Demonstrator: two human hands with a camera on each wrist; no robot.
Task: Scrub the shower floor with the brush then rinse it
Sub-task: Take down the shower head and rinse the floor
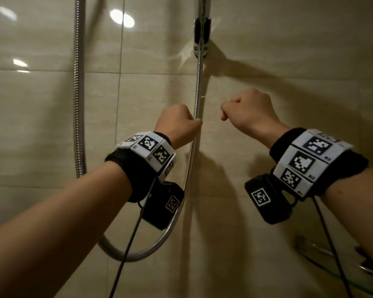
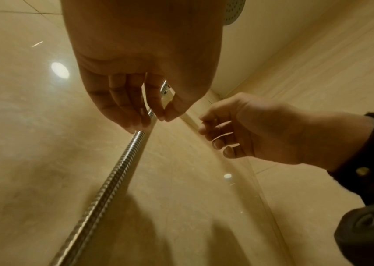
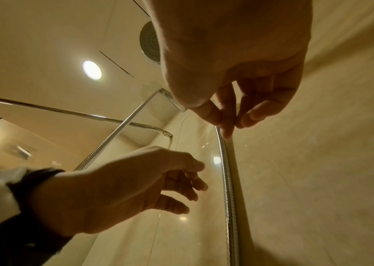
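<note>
Neither the brush nor the shower floor is in view. A ribbed metal shower hose [image 1: 197, 93] hangs down the beige tiled wall from a chrome holder [image 1: 200, 35]. My left hand [image 1: 179, 123] is raised right beside it, with the fingers curled and the thumb tip by the hose. In the left wrist view the hose [image 2: 113, 171] runs up behind the fingers of my left hand [image 2: 158, 117], not inside them. From the right wrist, a gap separates my left hand [image 3: 158, 180] from the hose [image 3: 227, 180]. My right hand [image 1: 246, 112] is curled, empty, to the right.
The hose loops low and rises again at the left [image 1: 79, 93]. A chrome and glass corner shelf [image 1: 332, 261] sits at the lower right. A round rain shower head [image 3: 149, 45] hangs from the ceiling, and a chrome bar [image 3: 67, 111] crosses overhead.
</note>
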